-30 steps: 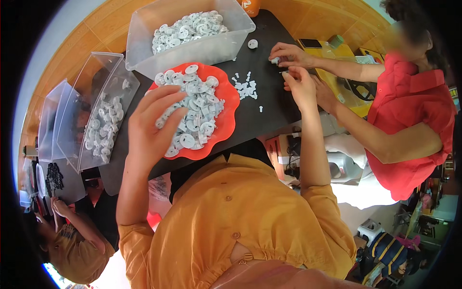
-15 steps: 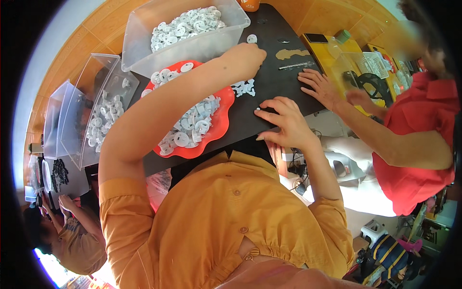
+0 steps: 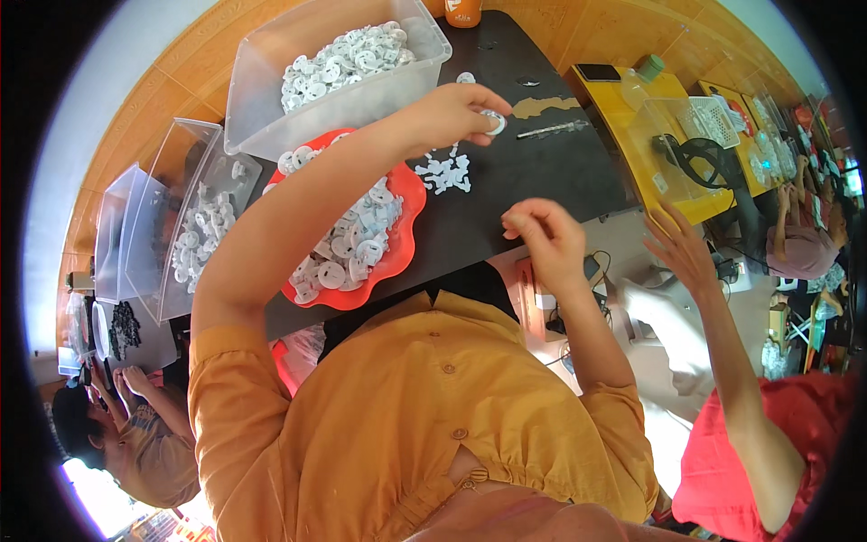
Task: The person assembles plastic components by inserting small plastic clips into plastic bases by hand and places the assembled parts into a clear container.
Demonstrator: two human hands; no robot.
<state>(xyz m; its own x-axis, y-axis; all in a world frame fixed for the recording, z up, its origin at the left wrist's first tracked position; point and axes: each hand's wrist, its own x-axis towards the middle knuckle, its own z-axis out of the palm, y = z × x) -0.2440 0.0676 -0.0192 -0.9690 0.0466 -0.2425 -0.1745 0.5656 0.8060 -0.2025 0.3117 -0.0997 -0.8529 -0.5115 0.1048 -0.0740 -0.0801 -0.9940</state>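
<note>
My left hand [image 3: 452, 116] reaches across the red scalloped tray [image 3: 409, 226] and pinches a round white plastic part [image 3: 493, 123] over the dark table. Closed at the fingertips, my right hand [image 3: 553, 244] hovers by the table's near edge; whatever it may hold is too small or hidden to make out. Between the tray and my hands lies a loose pile of small white plastic pieces [image 3: 447, 172]. White round parts [image 3: 332, 273] fill the tray, partly covered by my left forearm. A single round white part [image 3: 465, 79] lies farther back on the table [image 3: 488, 194].
A big translucent bin [image 3: 262, 122] of white parts stands behind the tray, with clear boxes [image 3: 217, 149] to its left. An orange cup [image 3: 462, 13] is at the back. A thin rod [image 3: 553, 129] lies right. A co-worker's hand [image 3: 679, 248] is beyond the table's right edge.
My left hand has turned, and the round white part now shows in its fingers. My right hand has drawn back rightward and its fingers have closed. The co-worker in red has moved off the table.
</note>
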